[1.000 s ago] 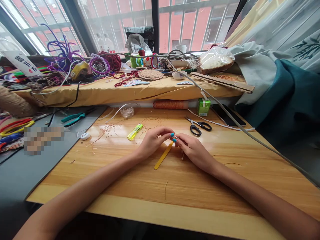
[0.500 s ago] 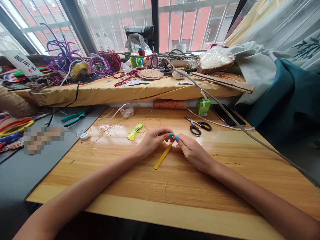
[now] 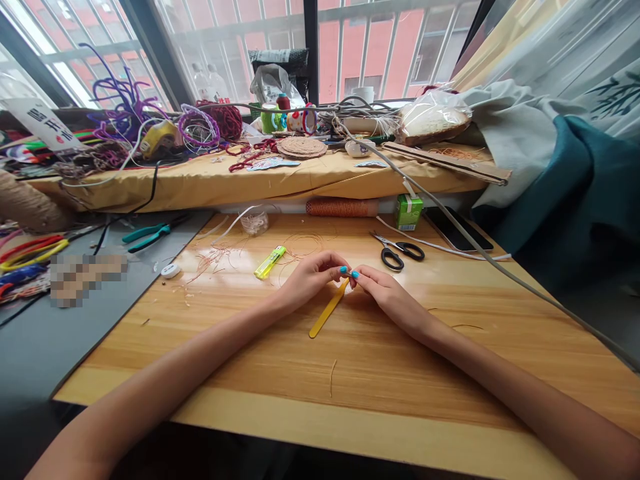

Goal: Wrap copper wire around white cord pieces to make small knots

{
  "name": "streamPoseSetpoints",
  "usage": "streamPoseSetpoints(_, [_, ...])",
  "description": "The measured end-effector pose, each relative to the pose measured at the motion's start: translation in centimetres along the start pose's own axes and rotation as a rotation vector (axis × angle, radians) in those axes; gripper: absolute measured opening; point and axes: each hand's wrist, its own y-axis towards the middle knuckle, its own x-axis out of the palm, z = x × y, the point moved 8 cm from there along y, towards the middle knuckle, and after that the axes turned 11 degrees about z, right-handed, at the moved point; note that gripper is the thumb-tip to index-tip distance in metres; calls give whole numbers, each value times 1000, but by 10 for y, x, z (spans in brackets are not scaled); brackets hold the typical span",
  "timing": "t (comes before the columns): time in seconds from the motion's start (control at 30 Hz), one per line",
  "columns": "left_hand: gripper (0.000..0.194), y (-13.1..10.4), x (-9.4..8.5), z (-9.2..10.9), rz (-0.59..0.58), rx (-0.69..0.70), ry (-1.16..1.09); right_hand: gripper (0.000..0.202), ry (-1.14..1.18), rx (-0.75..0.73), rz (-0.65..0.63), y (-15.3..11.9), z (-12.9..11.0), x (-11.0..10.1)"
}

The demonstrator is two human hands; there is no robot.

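Observation:
Over the middle of the wooden table (image 3: 240, 373), my left hand (image 3: 317, 275) and my right hand (image 3: 383, 291) meet at the fingertips. Each is closed in a pinch, thumb against fingers. What sits between the fingertips is too small and too covered to name. Just under the hands lies a flat yellow stick (image 3: 326, 315), its upper end close to the right fingertips. A yellow-green lighter (image 3: 270, 262) rests left of my left hand. Scissors with black handles (image 3: 397, 251) lie beyond my right hand.
A spool of orange thread (image 3: 341, 207), a small green box (image 3: 409, 212) and a phone (image 3: 457, 229) line the table's back. Loose thread (image 3: 213, 259) and a white cap (image 3: 171, 271) lie left. A grey cable (image 3: 480, 250) crosses the right side. Teal pliers (image 3: 147, 237) rest on the grey surface.
My right hand's fingers have shifted slightly, now straighter and pressed nearer the left fingertips. My left hand stays almost in place; the yellow stick has not visibly moved.

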Motion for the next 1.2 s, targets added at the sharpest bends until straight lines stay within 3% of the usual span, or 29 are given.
streamPoseSetpoints(0.27, [20,-2,4,2,-26,40,-29,23,49,27,-2,0,1,-2])
streamPoseSetpoints(0.5, [12,-6,4,13,-2,165,77,26,117,27,-70,1,1,0])
streamPoseSetpoints(0.87, [9,-7,5,16,-22,155,12,30,124,17,-163,1,5,3])
streamPoseSetpoints(1.2, [9,-12,-2,28,141,414,435,33,28,-10,-160,1,4,4])
